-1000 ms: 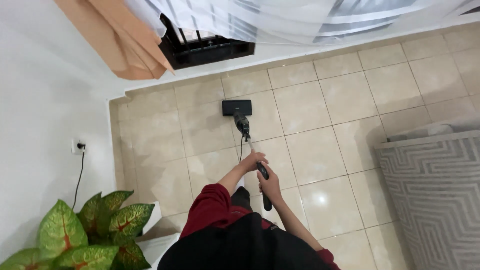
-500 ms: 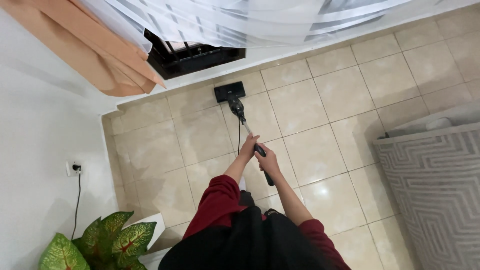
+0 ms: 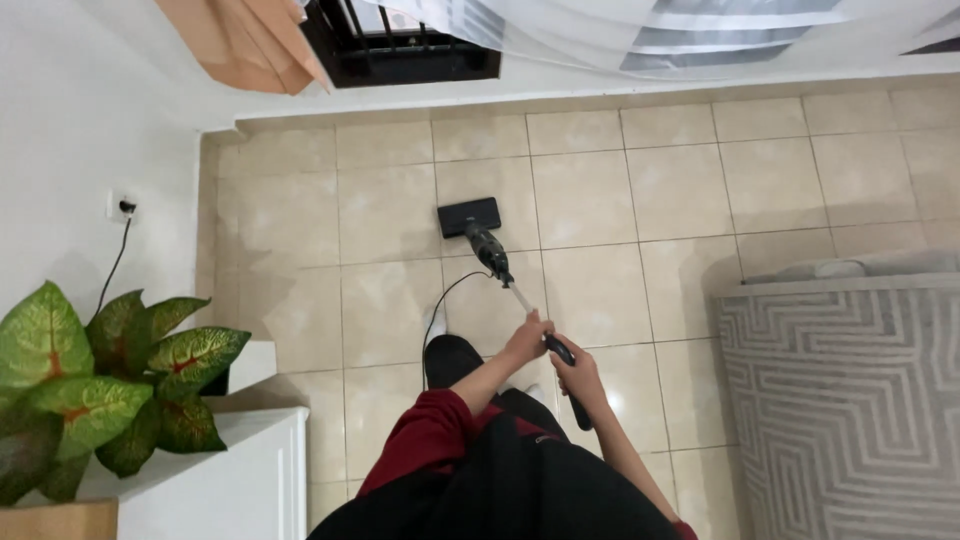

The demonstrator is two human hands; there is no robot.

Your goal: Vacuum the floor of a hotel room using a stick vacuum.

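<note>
Beige glazed floor tiles [image 3: 620, 200] covered the room from the white wall [image 3: 90, 130] on the left to the window wall at the top, where a sheer white curtain [image 3: 640, 30] hung beside a peach-coloured drape [image 3: 245, 40] and a dark barred window opening [image 3: 400, 45]. At the right edge lay a grey rug with a pale maze pattern [image 3: 850, 410], its near edge folded up slightly. In the lower left stood a white cabinet [image 3: 225, 480], carrying a potted plant with large green leaves veined in red [image 3: 100, 370]. A wall socket with a black plug [image 3: 122, 207] sat on the white wall above the plant, its cord running down behind the leaves.

The person, in a dark red long-sleeved top [image 3: 425, 440] and black clothing, stood at the bottom centre looking down. They held a slim black-and-silver stick floor cleaner [image 3: 510, 290] out in front, tilted away from the body. Its flat black rectangular head [image 3: 469, 216] rested on the tiles, well clear of the window wall and of the rug. A thin black cable [image 3: 440, 305] looped from the stick down toward the person's feet.

The left hand [image 3: 527, 340] was closed around the shaft higher up the pole, and the right hand [image 3: 577, 375] gripped the black handle just behind it, the two hands near each other.
</note>
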